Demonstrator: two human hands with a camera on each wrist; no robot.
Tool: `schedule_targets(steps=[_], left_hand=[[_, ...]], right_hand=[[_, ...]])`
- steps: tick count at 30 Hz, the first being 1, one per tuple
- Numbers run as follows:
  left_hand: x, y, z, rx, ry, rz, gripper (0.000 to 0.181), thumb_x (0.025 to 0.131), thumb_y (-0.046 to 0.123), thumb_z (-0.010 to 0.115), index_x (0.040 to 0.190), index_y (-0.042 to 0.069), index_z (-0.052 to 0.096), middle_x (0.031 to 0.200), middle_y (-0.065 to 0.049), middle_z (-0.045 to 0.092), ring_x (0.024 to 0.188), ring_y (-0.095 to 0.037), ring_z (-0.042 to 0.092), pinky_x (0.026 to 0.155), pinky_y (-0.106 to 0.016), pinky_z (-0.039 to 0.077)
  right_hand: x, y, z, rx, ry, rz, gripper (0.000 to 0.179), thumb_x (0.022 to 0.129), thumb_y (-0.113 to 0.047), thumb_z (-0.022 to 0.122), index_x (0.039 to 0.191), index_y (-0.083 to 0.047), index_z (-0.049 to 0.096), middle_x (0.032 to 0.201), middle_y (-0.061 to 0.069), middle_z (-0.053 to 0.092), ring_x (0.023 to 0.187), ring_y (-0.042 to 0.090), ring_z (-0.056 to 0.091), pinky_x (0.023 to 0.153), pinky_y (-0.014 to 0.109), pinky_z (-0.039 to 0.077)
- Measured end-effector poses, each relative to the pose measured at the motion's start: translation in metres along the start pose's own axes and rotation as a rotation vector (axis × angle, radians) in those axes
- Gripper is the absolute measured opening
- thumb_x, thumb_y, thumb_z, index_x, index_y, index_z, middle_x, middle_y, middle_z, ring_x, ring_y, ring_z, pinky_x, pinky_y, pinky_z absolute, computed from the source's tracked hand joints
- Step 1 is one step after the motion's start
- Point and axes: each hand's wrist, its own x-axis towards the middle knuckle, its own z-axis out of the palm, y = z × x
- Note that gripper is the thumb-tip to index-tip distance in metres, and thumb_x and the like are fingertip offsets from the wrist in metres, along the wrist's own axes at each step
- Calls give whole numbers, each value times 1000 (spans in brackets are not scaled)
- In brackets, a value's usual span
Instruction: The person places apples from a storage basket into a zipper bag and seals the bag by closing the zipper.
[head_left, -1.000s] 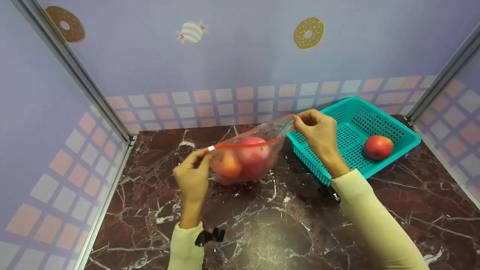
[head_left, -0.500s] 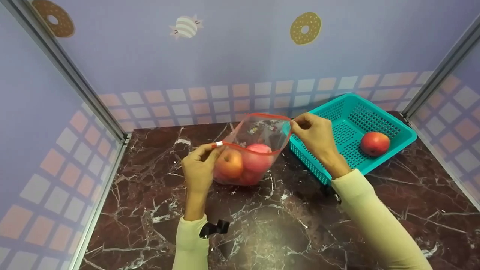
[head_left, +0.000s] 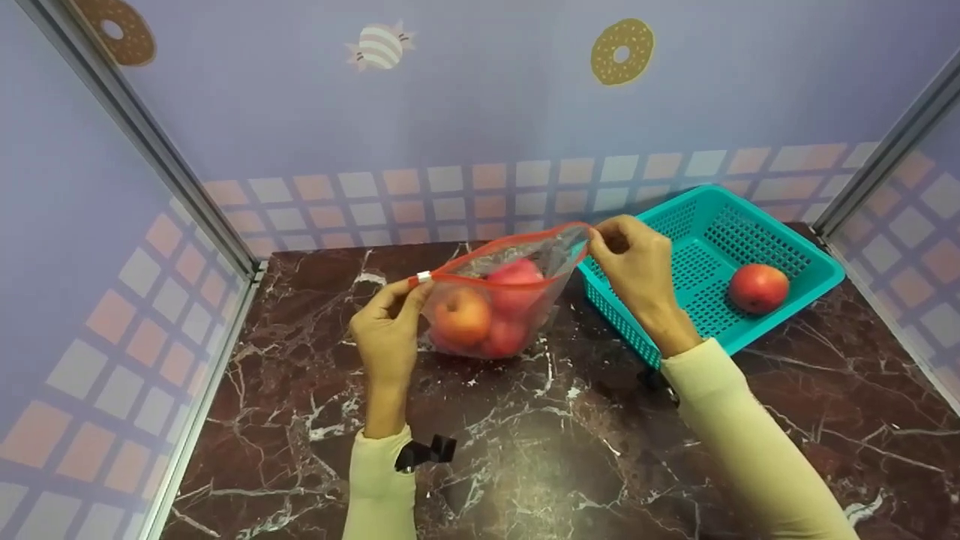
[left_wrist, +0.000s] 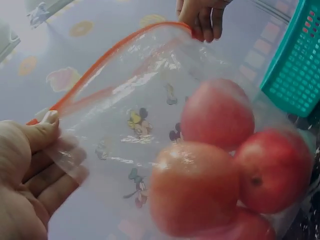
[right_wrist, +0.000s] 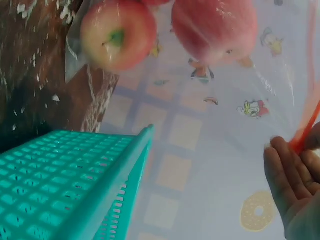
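Between my two hands hangs a clear zip bag [head_left: 553, 296] with a red-orange rim, its mouth parted, and several apples [head_left: 463, 316] lie inside. My left hand [head_left: 386, 330] pinches the left end of the rim beside a white slider [head_left: 424, 277]. At the opposite end, my right hand [head_left: 636, 262] pinches the rim's corner between thumb and fingers. Cartoon figures printed on the bag show in the left wrist view, where the left hand [left_wrist: 30, 170] grips the orange strip. The right wrist view has the right hand [right_wrist: 297, 175] at the other corner.
A teal plastic basket [head_left: 637, 334] stands right of the bag, close to my right forearm, with one apple [head_left: 758, 289] in it. Dark marble-patterned tabletop [head_left: 525, 465] lies beneath. Printed wall panels [head_left: 480, 112] enclose the back and sides.
The bag's mouth spread wider half a second ago and is now drawn narrower. My left hand moved right, then back left; my right hand shifted slightly. Both kept their pinch on the rim.
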Motion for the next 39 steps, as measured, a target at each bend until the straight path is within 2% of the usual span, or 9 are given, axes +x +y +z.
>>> schedule_targets(steps=[5,11,17,21,26,30,34,39], left_hand=[[-1,-5,4,3,-33,-2,6,88,0,86,91,-4,81,76,-13,76,54,-14,57,48,-17,45],[-4,-5,6,-4,-3,-3,7,87,0,86,91,-4,82,73,-14,74,50,-8,55,43,-18,44],[-6,-5,11,-120,43,-40,8,86,-9,84,93,-9,81,82,-17,77,52,-15,60,46,-16,47],[-7,-5,16,-198,87,-56,9,85,-11,83,94,-12,80,85,-19,78,58,-17,65,49,-17,50],[-6,-3,17,-213,103,-54,9,84,-12,83,92,-12,79,83,-17,78,57,-16,64,49,-17,50],[-5,-2,12,-166,54,-47,8,84,-10,84,91,-10,80,82,-15,78,57,-16,61,50,-18,50],[-4,2,5,-153,-51,-93,8,87,-8,82,93,-11,78,85,-14,78,63,-13,64,56,-19,53],[-3,15,1,-103,-203,-147,18,89,-4,81,106,-10,77,102,-18,78,86,-17,75,79,-26,63]], right_hand=[[-3,3,-1,-10,-81,64,10,101,-7,74,96,1,77,87,10,75,72,17,69,64,14,50],[-5,7,-7,41,-148,89,15,104,-16,72,105,-2,77,96,7,77,84,17,72,73,17,56],[-7,15,-17,167,-212,150,27,104,-28,73,118,-6,78,108,2,77,96,14,72,80,22,61],[-8,21,-25,162,-219,164,32,104,-32,73,123,-7,76,112,2,77,99,12,72,84,22,60],[-11,24,-29,155,-233,167,34,104,-30,74,125,-4,75,116,3,76,101,12,72,86,22,60],[-10,19,-20,202,-260,202,37,104,-34,72,128,-6,74,113,3,77,98,19,74,83,27,62],[-7,14,-9,291,-236,275,33,104,-33,73,120,-4,78,100,7,78,86,27,75,75,33,65],[-2,6,-2,316,-170,301,24,102,-25,76,101,-2,84,85,10,77,71,20,73,68,32,65]])
